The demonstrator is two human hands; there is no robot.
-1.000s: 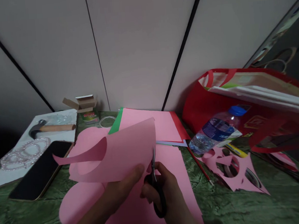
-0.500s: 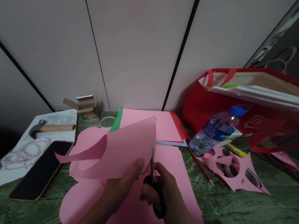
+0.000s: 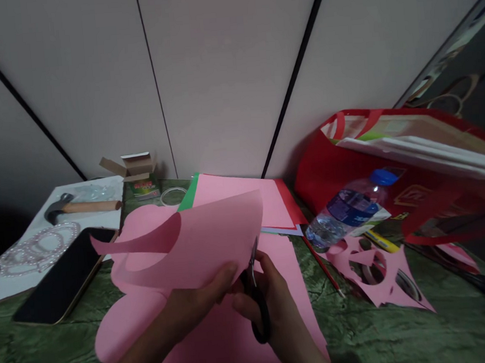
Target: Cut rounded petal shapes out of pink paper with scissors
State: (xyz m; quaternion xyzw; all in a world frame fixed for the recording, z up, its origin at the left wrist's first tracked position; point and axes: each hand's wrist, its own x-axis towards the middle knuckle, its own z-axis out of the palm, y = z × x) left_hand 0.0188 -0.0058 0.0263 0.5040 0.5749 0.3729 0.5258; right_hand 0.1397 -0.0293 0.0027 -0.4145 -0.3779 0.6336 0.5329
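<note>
Both forearms (image 3: 144, 348) slant inward: our left hand (image 3: 203, 299) pinches the curled pink sheet (image 3: 215, 234) near its lower edge, above the pink stack (image 3: 243, 349); our right hand (image 3: 277, 299), fingers curled, grips the scissors (image 3: 260, 311), blades pointing away, at the sheet's right side.

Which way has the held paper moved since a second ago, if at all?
Yes, the held paper has moved slightly right: its right edge is now nearer the bottle.
</note>
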